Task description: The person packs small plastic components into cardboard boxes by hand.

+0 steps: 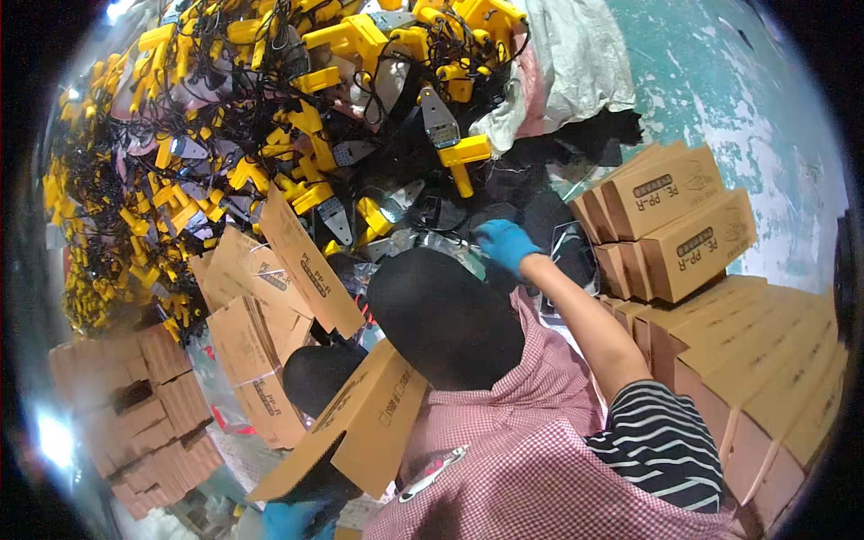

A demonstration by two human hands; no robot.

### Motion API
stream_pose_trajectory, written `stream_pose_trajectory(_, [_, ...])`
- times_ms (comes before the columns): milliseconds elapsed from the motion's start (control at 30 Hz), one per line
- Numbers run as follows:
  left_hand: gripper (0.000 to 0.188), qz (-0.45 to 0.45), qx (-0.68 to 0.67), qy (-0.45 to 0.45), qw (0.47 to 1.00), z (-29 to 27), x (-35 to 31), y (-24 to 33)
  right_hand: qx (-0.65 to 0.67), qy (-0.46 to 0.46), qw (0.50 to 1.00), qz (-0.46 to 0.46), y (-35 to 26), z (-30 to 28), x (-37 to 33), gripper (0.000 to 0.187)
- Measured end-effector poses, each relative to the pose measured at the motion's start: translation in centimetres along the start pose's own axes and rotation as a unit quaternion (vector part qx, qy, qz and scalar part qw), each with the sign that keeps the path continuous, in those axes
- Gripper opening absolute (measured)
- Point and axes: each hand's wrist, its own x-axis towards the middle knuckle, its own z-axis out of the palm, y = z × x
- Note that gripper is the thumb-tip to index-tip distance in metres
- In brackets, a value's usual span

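Observation:
My right hand (506, 245), in a blue glove, reaches forward past my knee among dark pieces and clear plastic bags. Its fingers bend downward and look drawn together; whatever they grip is hidden. Low on the left, the blue glove of my left hand (295, 519) shows beside the lower end of an open brown carton (382, 418). That carton stands tilted against my lap with its flaps spread. The left fingers are blurred and mostly covered. Ahead lies a heap of yellow pistol-grip tools (360, 40) with grey pointed metal plates and tangled black cords.
Flat folded cartons (256, 351) lean at the left, some tied with string. Printed cartons (670, 211) rise on the right, above a long row of cartons (765, 346). Brown cardboard stacks (135, 405) stand far left. White sacking (585, 63) lies by the worn green floor (711, 99).

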Motion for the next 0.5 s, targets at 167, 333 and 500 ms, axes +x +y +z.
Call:
stream_pose_trajectory(167, [0.069,-0.076,0.073,-0.006,0.994,1.2,0.4,0.7,-0.167,-0.122,0.976,-0.073,-1.1,9.2,9.1,0.029])
stream_pose_trajectory(333, [0.042,-0.191,-0.045,0.033,0.980,1.3,1.5,2.3,-0.043,-0.147,0.983,-0.096,-0.4,17.5,9.5,0.029])
stream_pose_trajectory(500, [0.019,-0.313,-0.179,0.106,0.927,2.4,1.8,4.1,-0.248,-0.300,0.916,-0.101,-2.2,13.7,7.7,0.031])
